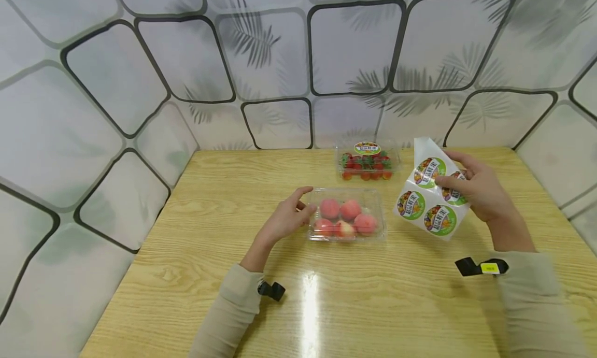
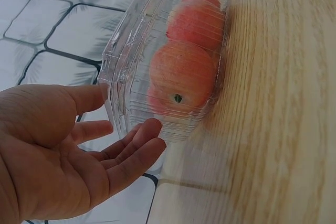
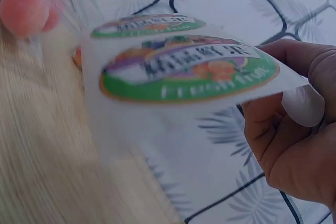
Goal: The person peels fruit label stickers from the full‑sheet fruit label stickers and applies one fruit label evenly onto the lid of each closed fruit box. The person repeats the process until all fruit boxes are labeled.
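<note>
A clear plastic clamshell box (image 1: 374, 200) of several peaches (image 1: 351, 210) lies lid-closed on the table in front of me. At its left end is my left hand (image 1: 290, 217), fingers loosely bent and fingertips right at the plastic; in the left wrist view the fingers (image 2: 137, 156) overlap the box's lower corner without wrapping round it. My right hand (image 1: 487, 191) pinches a white sheet of round fruit stickers (image 1: 436, 195) between thumb and fingers, raised to the right of the box. The right wrist view shows "Fresh fruit" on one sticker (image 3: 194, 72).
Behind the peaches, a second clear box of strawberries (image 1: 367, 166) stands near the wall, with an oval fruit sticker (image 1: 367, 148) on its lid. The wooden table (image 1: 224, 192) meets a patterned backdrop (image 1: 280, 122) at the back and sides.
</note>
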Demonstrator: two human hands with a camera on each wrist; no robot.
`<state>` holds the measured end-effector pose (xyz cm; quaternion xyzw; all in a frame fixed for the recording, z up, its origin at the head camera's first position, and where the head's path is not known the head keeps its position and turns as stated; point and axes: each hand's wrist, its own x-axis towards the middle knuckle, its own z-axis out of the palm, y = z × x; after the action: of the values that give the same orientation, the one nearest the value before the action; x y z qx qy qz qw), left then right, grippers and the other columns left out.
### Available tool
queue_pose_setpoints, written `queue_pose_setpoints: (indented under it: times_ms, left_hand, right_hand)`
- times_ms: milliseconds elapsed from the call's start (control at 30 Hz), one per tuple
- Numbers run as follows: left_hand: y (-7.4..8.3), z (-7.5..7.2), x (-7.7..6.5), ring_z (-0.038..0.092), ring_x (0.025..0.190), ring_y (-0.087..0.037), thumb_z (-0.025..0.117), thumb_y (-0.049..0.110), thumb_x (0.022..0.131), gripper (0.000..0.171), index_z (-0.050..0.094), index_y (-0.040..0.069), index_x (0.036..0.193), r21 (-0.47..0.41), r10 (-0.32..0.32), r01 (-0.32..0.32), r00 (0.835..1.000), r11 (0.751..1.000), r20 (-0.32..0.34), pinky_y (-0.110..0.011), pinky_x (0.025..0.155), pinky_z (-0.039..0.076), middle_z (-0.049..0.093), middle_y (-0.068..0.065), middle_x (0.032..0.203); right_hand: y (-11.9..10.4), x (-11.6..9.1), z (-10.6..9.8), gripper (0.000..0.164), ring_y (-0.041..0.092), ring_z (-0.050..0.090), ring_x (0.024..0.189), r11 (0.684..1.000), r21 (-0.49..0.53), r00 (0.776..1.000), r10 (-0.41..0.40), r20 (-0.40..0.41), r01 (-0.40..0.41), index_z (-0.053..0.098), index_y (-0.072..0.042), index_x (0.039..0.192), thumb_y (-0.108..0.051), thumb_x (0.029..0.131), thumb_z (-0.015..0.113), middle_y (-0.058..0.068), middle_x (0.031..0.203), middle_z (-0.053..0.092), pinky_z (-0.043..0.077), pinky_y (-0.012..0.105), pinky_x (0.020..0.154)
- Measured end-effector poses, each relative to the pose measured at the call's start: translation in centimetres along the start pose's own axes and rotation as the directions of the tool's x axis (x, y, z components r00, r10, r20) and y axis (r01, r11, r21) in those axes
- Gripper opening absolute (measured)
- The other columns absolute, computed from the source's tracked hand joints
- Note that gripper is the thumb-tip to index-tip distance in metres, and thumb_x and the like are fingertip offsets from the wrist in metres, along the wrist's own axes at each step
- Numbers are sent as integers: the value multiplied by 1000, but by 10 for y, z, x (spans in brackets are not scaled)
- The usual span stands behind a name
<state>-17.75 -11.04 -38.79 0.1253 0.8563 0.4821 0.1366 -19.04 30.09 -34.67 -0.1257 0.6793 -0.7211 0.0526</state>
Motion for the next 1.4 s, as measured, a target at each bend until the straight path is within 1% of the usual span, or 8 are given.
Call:
queue_pose_setpoints:
  times_ms: [167,467,633,833,933,1067,1167,1400]
  left_hand:
    - [-1,1,1,61,81,-39,54,26,104,57,32,17,156,-11,-5,5,1000,1000,0,-31,59,44,61,-15,95]
    - [-2,3,4,62,81,-37,53,27,104,56,32,18,155,-5,21,-21,1000,1000,17,-31,59,45,61,-12,94]
    - [-1,2,3,63,83,-36,54,28,104,58,32,17,156,-7,22,-22,1000,1000,15,-31,60,45,61,-12,97]
    - [1,-2,1,61,81,-40,53,27,104,57,32,16,156,0,22,-22,1000,1000,11,-31,58,43,61,-13,95]
    - [0,-2,1,63,83,-39,53,28,104,57,31,16,156,7,17,-17,1000,1000,16,-31,59,44,61,-12,95]
    - [-2,-2,2,64,86,-36,53,28,104,57,32,18,156,13,8,-8,1000,1000,13,-32,61,45,62,-11,96]
    - [-2,-2,2,65,87,-34,53,28,104,56,32,18,156,15,10,-10,1000,1000,14,-33,61,46,62,-12,98]
    - [0,-4,-2,66,91,-33,52,31,104,58,31,17,156,57,14,-15,1000,998,20,-34,64,48,63,-12,105]
  right_hand:
    - [0,3,16,57,23,73,69,999,39,996,-39,77,36,46,-18,146,9,96,54,8,90,75,58,37,52]
    - [4,1,26,60,24,73,72,1000,17,991,0,131,-3,42,-19,150,7,97,55,8,90,75,59,38,55]
    - [-2,-3,29,60,25,73,74,1000,-15,986,18,165,-16,39,-19,151,6,99,53,8,93,75,59,38,56]
    - [-13,-5,44,61,27,74,76,999,0,970,-34,243,35,40,-17,152,10,97,52,10,97,74,59,40,56]
    - [-15,-5,56,61,27,73,78,999,-35,962,-29,272,40,40,-16,152,9,97,53,9,100,72,59,42,58]
    - [-14,-4,70,60,27,73,79,990,-144,963,24,269,16,42,-20,150,2,97,59,7,102,70,59,43,60]
    - [-13,-4,77,58,29,73,78,981,-194,962,28,271,26,44,-19,148,0,96,61,8,101,70,59,44,59]
    - [-11,-3,86,56,31,72,77,981,-191,955,13,296,46,46,-17,147,0,96,61,11,102,69,59,44,59]
